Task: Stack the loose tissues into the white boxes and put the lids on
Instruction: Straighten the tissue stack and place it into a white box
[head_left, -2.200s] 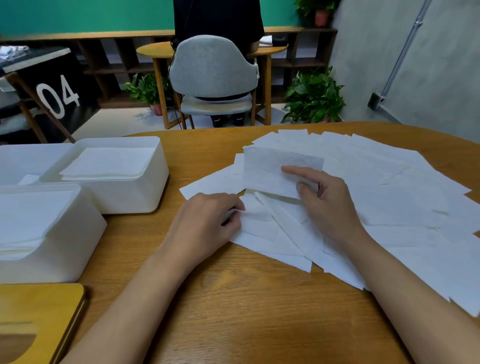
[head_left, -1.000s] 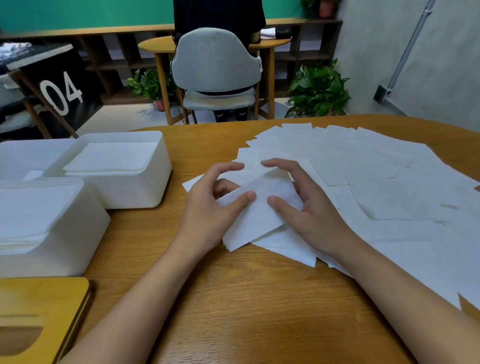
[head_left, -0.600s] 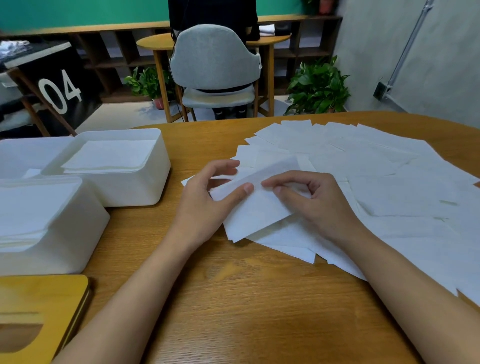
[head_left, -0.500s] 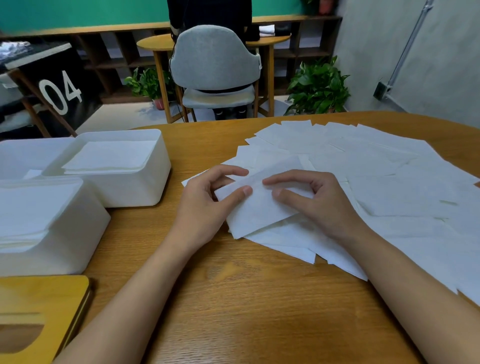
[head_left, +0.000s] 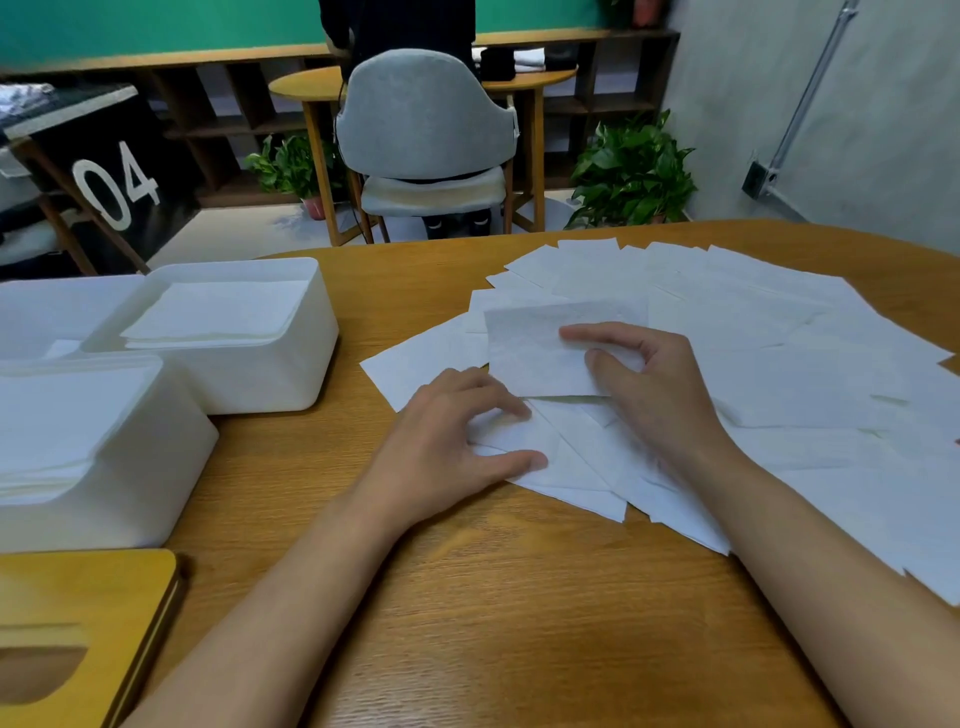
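Tissues (head_left: 753, 322) on wooden table (head_left: 519, 623), chair (head_left: 423, 114) beyond, right hand (head_left: 660, 395) pinches one, left hand (head_left: 441, 457) presses

We found ourselves in what looked like an office or studio workroom. Our wooden table (head_left: 519, 597) faced a second table (head_left: 301, 88) with a grey chair (head_left: 423, 111) pulled up to it. Low open shelves (head_left: 228, 104) ran under a green wall (head_left: 156, 26). Potted plants (head_left: 631, 171) stood on the floor, a black panel (head_left: 117, 182) bore a white "04", and a conduit (head_left: 810, 88) crossed the bare grey wall (head_left: 893, 130).
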